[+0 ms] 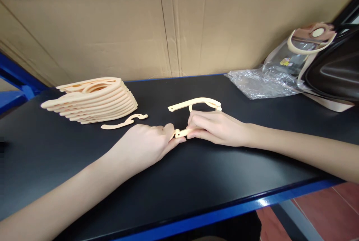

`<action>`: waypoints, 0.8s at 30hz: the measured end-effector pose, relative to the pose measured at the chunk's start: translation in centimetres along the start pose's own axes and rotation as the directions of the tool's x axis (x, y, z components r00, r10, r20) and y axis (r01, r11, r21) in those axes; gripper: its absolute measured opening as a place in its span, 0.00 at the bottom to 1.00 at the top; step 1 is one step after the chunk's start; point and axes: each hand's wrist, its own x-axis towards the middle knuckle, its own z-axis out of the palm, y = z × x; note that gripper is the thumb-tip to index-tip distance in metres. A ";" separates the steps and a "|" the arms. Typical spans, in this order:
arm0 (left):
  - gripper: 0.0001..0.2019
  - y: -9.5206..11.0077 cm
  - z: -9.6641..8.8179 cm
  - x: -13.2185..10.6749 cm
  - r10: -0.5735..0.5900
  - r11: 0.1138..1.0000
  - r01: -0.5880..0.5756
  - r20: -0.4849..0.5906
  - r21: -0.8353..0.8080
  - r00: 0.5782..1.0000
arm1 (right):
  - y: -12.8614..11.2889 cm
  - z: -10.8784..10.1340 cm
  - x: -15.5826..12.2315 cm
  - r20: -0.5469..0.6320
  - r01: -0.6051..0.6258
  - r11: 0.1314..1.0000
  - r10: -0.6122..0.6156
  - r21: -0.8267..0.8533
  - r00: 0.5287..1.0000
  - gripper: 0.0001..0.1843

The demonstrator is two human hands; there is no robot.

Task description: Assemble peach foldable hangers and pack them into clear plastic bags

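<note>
My left hand (150, 140) is closed in a pinch on a cream plastic hanger arm, most of it hidden by the fingers. My right hand (217, 127) pinches the end of another cream hanger part (183, 133), which has a small hole. The two parts meet in the short gap between my hands. Just beyond my right hand is a curved cream hanger piece (193, 102) with a hole at its left end; whether it touches the fingers I cannot tell. A loose wavy hanger arm (119, 125) lies on the black tabletop, left of my left hand.
A stack of cream folding hangers (95, 102) stands at the back left. At the back right are a crumpled clear plastic bag (260, 82), a clear bottle (294, 55) and a dark bag (333, 69). Cardboard (126, 24) rises behind the blue-edged black table (196, 181).
</note>
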 end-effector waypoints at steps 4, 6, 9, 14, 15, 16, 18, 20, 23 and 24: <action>0.29 0.1 0.1 0.0 0.051 0.993 -0.044 -0.057 0.110 0.997 | 0.1 0.1 0.0 0.006 -0.022 0.998 0.021 0.051 1.000 0.13; 0.28 0.1 0.0 0.0 0.068 0.989 -0.059 -0.065 0.138 0.996 | 0.2 0.1 0.0 0.009 -0.027 0.998 0.027 0.053 1.000 0.13; 0.27 0.2 -0.3 0.0 0.080 0.985 -0.069 -0.060 0.161 0.995 | 0.2 0.0 0.0 0.029 -0.036 0.998 0.034 0.050 0.999 0.13; 0.27 0.3 -0.4 -0.1 0.096 0.976 -0.084 -0.050 0.201 0.994 | 0.3 -0.1 0.0 0.040 -0.065 0.992 0.061 0.110 0.997 0.13; 0.27 0.3 -0.4 -0.1 0.099 0.975 -0.086 -0.054 0.206 0.994 | 0.3 -0.1 0.0 0.038 -0.077 0.988 0.073 0.135 0.997 0.13; 0.27 0.3 -0.4 -0.1 0.101 0.974 -0.087 -0.057 0.208 0.993 | 0.3 -0.1 0.0 0.038 -0.090 0.983 0.085 0.163 0.996 0.13; 0.27 0.2 -0.3 -0.1 0.104 0.973 -0.087 -0.069 0.213 0.992 | 0.4 -0.1 0.1 0.039 -0.105 0.971 0.099 0.214 0.994 0.13; 0.27 0.0 -0.3 -0.1 0.115 0.973 -0.096 -0.077 0.210 0.990 | 0.4 -0.1 0.2 0.030 -0.099 0.964 0.094 0.246 0.995 0.13; 0.27 -0.1 -0.3 0.0 0.117 0.975 -0.100 -0.076 0.197 0.990 | 0.4 -0.2 0.3 0.017 -0.082 0.958 0.081 0.275 0.997 0.12; 0.27 -0.1 -0.3 0.0 0.114 0.977 -0.098 -0.075 0.189 0.991 | 0.4 -0.3 0.3 0.016 -0.079 0.956 0.078 0.282 0.997 0.12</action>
